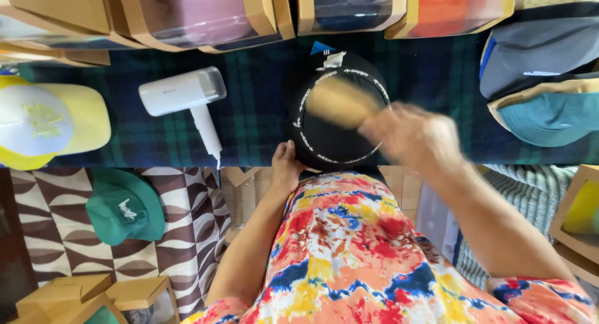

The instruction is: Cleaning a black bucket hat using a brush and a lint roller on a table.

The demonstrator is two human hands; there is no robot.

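- At the table's near edge: left hand (285,168) flat against the rim of a black hat (337,121), fingers together, steadying it.
- Right hand (409,137) blurred, apparently wrapped around a tan brush (340,102) over the crown; exact grip cannot be told.
- Hat lies on the plaid cloth (262,105); likely light, soft; best held by the brim.
- Beyond: white handheld steamer (187,96), boxed caps (206,15).

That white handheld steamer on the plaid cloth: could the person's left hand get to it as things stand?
Probably yes. The left hand rests on the near edge of the black hat, and only bare plaid cloth lies between it and the white steamer. Nothing blocks that path, though the hand would have to leave the hat.
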